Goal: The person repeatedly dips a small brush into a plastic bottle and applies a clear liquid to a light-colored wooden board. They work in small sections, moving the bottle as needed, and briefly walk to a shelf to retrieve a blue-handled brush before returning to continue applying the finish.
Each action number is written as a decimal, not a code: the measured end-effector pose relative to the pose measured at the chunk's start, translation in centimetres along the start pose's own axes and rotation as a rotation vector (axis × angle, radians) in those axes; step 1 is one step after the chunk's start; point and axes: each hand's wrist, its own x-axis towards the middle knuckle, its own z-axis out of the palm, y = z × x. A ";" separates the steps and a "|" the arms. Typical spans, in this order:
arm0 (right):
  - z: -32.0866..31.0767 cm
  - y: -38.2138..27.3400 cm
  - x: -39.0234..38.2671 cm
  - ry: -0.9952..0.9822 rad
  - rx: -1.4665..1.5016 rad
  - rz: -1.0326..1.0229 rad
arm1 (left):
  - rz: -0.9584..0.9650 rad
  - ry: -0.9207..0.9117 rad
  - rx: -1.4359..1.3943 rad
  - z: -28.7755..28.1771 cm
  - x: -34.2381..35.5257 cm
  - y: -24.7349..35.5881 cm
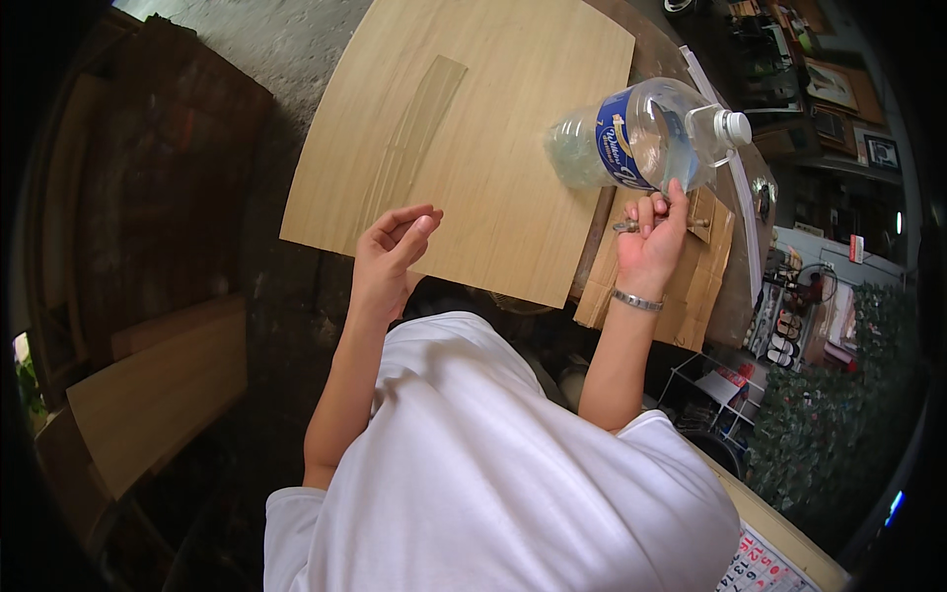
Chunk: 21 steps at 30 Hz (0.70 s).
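A pale wood-grain board (493, 109) lies in front of me, with a long strip of clear, shiny tape or film (419, 123) along its left part. My left hand (385, 261) is over the board's near edge, fingers curled and thumb pressed to them; whether anything is between them I cannot make out. My right hand (654, 232) closes round a slim metal tool (627, 226) whose kind is mostly hidden by the fingers. Its index finger points up at a large clear plastic bottle (646, 133) with a blue label and white cap, the cap facing right.
Brown cardboard (607, 281) lies under my right hand, beside the board. A long white strip (725, 168) runs along the right table edge. Dark wooden furniture (168, 178) and another pale board (163, 395) stand at left. A wire rack (725, 395) is at lower right.
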 end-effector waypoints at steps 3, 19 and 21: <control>0.9 -0.6 1.1 0.066 -0.004 0.053 | -0.011 0.009 -0.008 -0.5 -0.3 -0.5; -1.2 5.4 -3.4 -0.154 -0.093 -0.167 | 0.052 0.772 -0.150 -13.4 -2.6 -10.8; -1.1 6.7 -4.1 -0.409 -0.167 -0.094 | 0.014 0.917 -0.147 -14.9 -2.6 -13.3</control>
